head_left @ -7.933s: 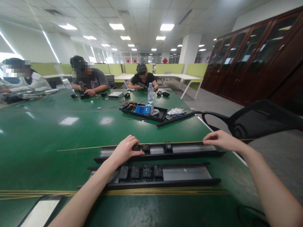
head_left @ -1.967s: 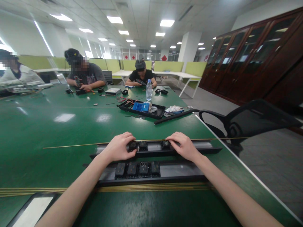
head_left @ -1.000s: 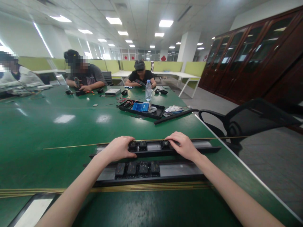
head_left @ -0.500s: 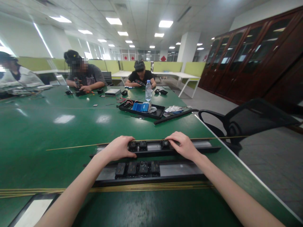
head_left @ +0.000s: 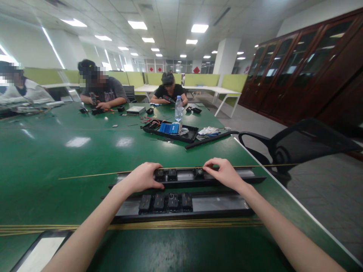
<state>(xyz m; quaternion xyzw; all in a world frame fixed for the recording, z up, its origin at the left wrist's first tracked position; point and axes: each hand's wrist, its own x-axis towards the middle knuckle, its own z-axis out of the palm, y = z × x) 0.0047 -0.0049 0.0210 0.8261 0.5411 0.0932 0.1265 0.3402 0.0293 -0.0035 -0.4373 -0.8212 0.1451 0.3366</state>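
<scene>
A long black channel with a silvery inside (head_left: 184,176) lies across the table, with several square black socket modules (head_left: 172,174) in it. My left hand (head_left: 146,176) grips its left part, thumb on the near wall and fingers at the far side. Along the far edge runs a thin brass-coloured rod (head_left: 87,176), its right end reaching past the table edge. My right hand (head_left: 222,172) pinches at this rod beside the rightmost module (head_left: 199,172). Closer to me lies a second channel (head_left: 218,200) with a row of black socket modules (head_left: 159,202).
A bundle of brass-coloured rods (head_left: 181,224) lies in front, near a white-topped dark item (head_left: 41,253). Farther off are a black tray (head_left: 193,134), gloves (head_left: 209,131), a black strip (head_left: 211,139) and a bottle (head_left: 178,108). A chair (head_left: 297,149) stands right. Three people sit opposite.
My right hand has shifted slightly right along the rod, uncovering more of the rightmost module. My left hand stays in place on the channel.
</scene>
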